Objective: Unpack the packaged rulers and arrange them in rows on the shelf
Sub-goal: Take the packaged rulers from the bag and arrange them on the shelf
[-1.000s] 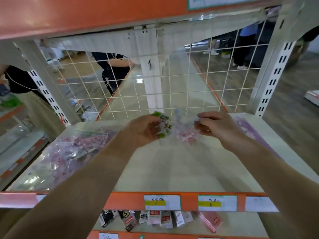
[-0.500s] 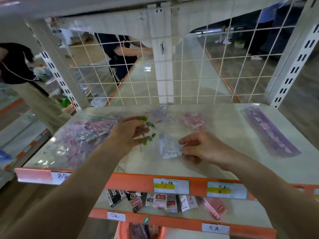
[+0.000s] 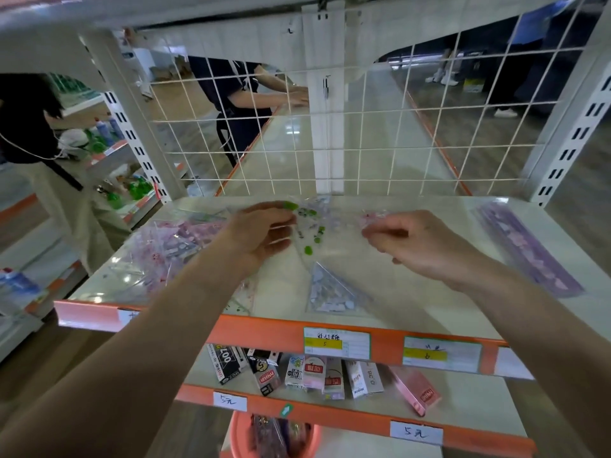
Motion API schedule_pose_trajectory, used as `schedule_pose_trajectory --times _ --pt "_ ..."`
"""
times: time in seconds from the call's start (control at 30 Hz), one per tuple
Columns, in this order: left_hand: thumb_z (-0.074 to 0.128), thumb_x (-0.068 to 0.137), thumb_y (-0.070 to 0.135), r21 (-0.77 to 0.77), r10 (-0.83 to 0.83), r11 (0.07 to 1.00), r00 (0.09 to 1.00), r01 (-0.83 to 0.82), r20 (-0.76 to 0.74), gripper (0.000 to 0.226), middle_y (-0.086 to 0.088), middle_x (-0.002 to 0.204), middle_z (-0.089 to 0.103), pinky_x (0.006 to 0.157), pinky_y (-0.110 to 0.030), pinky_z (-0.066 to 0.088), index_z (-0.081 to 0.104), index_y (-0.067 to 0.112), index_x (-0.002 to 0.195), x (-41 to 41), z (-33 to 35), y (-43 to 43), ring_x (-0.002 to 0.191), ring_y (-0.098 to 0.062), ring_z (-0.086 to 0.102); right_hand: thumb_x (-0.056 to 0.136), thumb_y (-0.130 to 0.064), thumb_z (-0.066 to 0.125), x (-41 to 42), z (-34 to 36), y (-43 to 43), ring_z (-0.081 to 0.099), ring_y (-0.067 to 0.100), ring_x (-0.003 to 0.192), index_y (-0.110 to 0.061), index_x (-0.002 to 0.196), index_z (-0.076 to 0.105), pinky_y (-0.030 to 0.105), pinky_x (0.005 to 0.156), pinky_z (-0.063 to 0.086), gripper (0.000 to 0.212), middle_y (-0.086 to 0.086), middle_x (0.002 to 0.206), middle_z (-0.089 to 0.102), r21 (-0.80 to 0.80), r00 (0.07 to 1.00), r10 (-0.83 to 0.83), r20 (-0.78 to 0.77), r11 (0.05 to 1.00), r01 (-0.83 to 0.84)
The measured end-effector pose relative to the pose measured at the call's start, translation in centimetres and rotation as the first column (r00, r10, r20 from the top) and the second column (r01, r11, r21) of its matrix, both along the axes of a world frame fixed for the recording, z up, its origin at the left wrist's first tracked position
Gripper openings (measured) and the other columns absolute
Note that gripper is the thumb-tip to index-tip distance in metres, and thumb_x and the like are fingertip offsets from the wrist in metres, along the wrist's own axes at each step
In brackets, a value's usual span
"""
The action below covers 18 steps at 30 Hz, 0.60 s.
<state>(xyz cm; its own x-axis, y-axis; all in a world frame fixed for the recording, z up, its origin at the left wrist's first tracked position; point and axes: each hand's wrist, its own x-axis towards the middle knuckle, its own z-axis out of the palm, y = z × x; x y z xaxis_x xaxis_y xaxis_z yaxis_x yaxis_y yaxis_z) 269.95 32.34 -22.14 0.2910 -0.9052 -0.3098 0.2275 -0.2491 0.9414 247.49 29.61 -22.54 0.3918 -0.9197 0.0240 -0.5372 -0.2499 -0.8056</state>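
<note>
Right hand (image 3: 416,242) has let the triangle (image 3: 330,289) go and moved back up. The triangle now lies flat near the front edge of the shelf (image 3: 396,302), apex pointing to the back, between your 2 forearms and touching neither. Left hand (image 3: 261,233) has shifted toward the back, fingers curled round the left edge of the green ruler (image 3: 309,233), thumb on top. That ruler is clear with green dots, sits just right of your left fingertips, long axis roughly back-to-front. Right fingers are curled together just beside the pink ruler (image 3: 373,215); too blurred to say whether they pinch it or clear wrap, so can't tell. Key relation: the green ruler is in the gap between your 2 hands, left hand has it, pink one is nearer the right. Judgement: the green one goes down beside the triangle, same heading, to start 1 row. Pile (image 3: 165,256) of wrapped rulers at left, purple ruler (image 3: 525,249) well apart at right, so plenty left.
</note>
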Motion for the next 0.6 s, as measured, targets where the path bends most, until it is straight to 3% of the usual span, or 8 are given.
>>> schedule_pose_trajectory --times 0.13,0.23,0.3,0.4,0.5,0.6 --pt "0.049 0.092 -0.003 0.001 -0.126 0.992 0.98 0.128 -0.154 0.017 -0.007 0.071 0.067 0.057 -0.026 0.055 0.062 0.008 0.089 -3.1 0.3 -0.1 0.061 -0.017 0.061 0.09 -0.019 0.061 0.7 0.0 0.1 0.067 0.01 0.08 -0.022 0.108 0.064 0.014 0.058 0.051 0.018 0.0 0.09 0.071 0.131 0.985 -0.033 0.167 0.991 0.011" --pt "0.047 0.094 -0.002 0.01 -0.185 0.982 0.971 0.189 -0.153 0.018 -0.008 0.074 0.067 0.059 -0.028 0.056 0.063 0.007 0.093 -4.4 0.4 -0.6 0.065 -0.018 0.062 0.087 -0.012 0.065 0.9 0.2 -0.1 0.066 0.003 0.065 -0.021 0.094 0.065 0.015 0.054 0.051 0.011 -0.003 0.078 0.072 0.149 0.959 -0.062 0.277 0.989 0.02" --pt "0.049 0.094 0.0 0.019 -0.193 0.981 0.977 0.196 -0.088 0.017 -0.007 0.077 0.067 0.06 -0.029 0.056 0.064 0.008 0.093 -4.1 0.8 -0.9 0.068 -0.018 0.063 0.086 -0.007 0.064 0.5 0.7 -0.7 0.064 0.006 0.057 -0.018 0.087 0.067 0.019 0.052 0.051 0.012 -0.003 0.069 0.071 0.118 0.942 -0.115 0.316 0.99 0.082" --pt "0.053 0.093 0.002 0.024 -0.098 0.995 0.968 0.095 0.23 0.016 -0.004 0.084 0.067 0.061 -0.026 0.053 0.066 0.011 0.094 -2.1 0.9 -1.5 0.072 -0.015 0.063 0.085 -0.002 0.063 -0.9 1.3 -2.4 0.058 0.012 0.048 -0.015 0.079 0.067 0.018 0.043 0.047 0.015 0.007 0.066 0.066 0.052 0.929 -0.228 0.29 0.973 0.223" --pt "0.056 0.09 0.004 -0.013 -0.027 0.999 0.788 0.045 0.615 0.018 -0.002 0.084 0.067 0.06 -0.02 0.048 0.07 0.01 0.099 -0.6 -0.2 -1.4 0.07 -0.012 0.06 0.086 -0.007 0.063 -2.0 0.5 -3.2 0.059 0.002 0.047 -0.01 0.09 0.068 0.016 0.045 0.046 0.007 0.003 0.068 0.067 0.084 0.985 -0.174 0.016 0.981 0.172" --pt "0.057 0.093 0.015 0.084 -0.243 0.942 0.483 0.326 0.841 0.024 0.001 0.106 0.061 0.065 -0.011 0.045 0.067 0.018 0.115 -1.7 -1.3 0.3 0.078 -0.005 0.057 0.088 -0.015 0.063 -1.2 -1.2 -2.5 0.065 0.009 0.065 -0.005 0.098 0.069 0.025 0.058 0.051 0.016 0.007 0.083 0.071 0.16 0.983 -0.007 -0.182 0.987 0.036"
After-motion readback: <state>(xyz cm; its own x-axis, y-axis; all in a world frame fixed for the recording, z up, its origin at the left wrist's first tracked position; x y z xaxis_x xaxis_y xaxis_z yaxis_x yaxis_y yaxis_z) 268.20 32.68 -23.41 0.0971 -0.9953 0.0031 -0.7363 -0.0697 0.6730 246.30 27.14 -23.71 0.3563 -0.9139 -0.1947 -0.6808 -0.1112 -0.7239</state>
